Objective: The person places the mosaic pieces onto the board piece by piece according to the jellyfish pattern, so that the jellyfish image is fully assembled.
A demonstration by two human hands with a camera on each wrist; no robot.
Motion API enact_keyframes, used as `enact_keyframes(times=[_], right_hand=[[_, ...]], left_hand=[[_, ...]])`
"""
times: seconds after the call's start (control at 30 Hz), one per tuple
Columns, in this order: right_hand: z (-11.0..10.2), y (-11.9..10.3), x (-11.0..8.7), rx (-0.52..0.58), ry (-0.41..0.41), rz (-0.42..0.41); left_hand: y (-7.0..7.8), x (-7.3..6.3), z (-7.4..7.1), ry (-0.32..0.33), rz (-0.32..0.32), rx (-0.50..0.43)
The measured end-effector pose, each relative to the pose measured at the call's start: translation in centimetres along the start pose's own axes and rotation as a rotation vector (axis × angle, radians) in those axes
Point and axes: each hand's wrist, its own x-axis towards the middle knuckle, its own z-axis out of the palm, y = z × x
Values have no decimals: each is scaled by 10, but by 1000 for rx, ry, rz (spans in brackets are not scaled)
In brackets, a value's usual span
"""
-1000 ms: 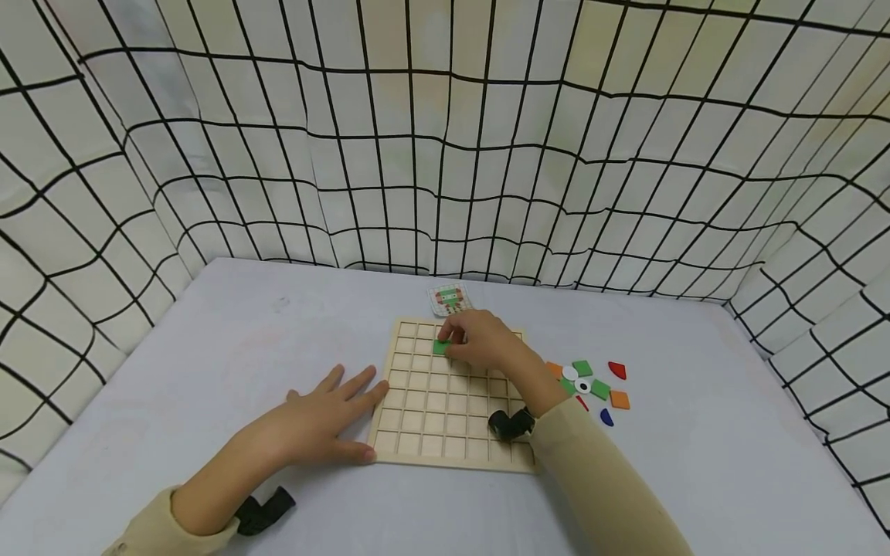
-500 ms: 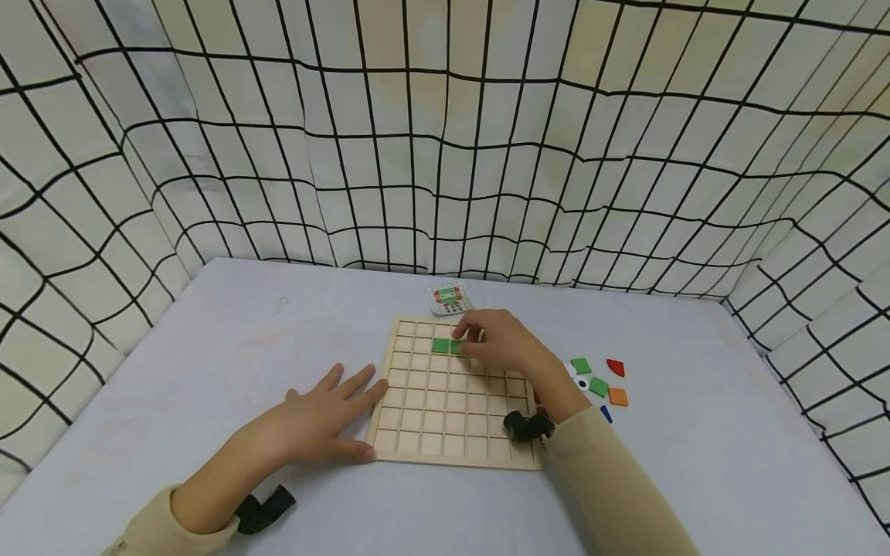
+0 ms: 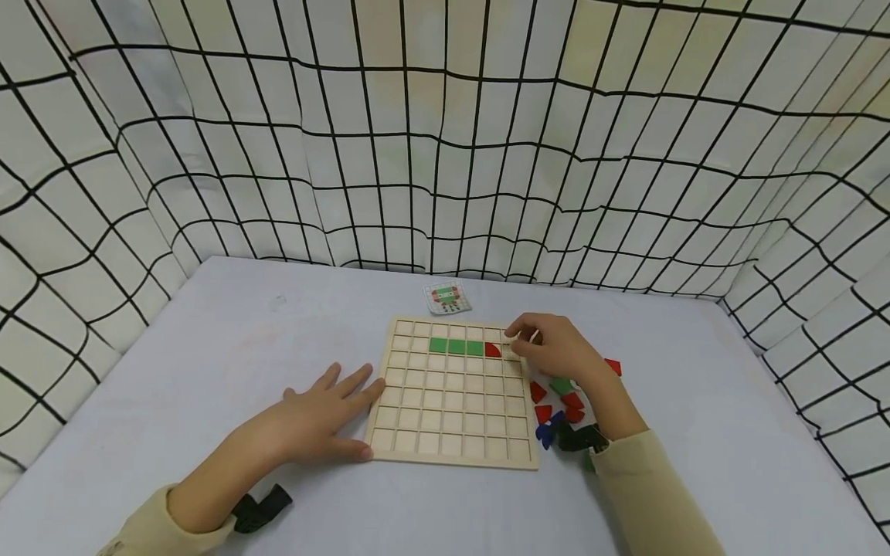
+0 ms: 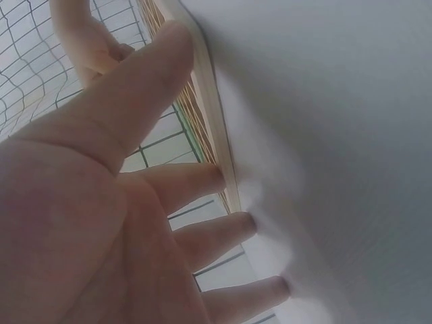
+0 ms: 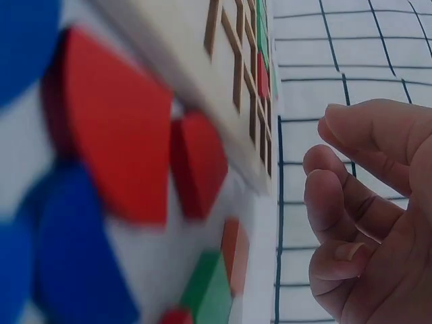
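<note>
A wooden grid board (image 3: pixel 431 401) lies on the table. Three green square tiles (image 3: pixel 456 347) sit in a row in its upper cells, with a red quarter-round tile (image 3: pixel 492 350) at the right end of the row. My left hand (image 3: pixel 313 421) is spread flat, its thumb and a fingertip against the board's left edge. Above the board's right edge is my right hand (image 3: pixel 556 347), fingers loosely bent. The right wrist view shows no tile between the right hand's fingertips.
Loose red tiles (image 5: pixel 128 128), blue tiles (image 5: pixel 77 250) and a green tile (image 5: pixel 208 287) lie right of the board, partly under the right forearm. A small pattern card (image 3: pixel 447 298) lies behind the board. White walls with a black grid (image 3: pixel 445 154) enclose the table.
My right hand has moved right, away from the green tiles. A second and third green tile and the red quarter-round now show in the row. The left hand stays put.
</note>
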Motion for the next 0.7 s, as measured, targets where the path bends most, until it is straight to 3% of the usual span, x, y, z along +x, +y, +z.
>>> enact_keyframes(times=[0.5,0.7], right_hand=[[-45,55,-31,-71,53,85],[-68,74,-48,-94,42,167]], left_hand=[[-1,2,1,7,9,30],[-2,4,2,15,22,26]])
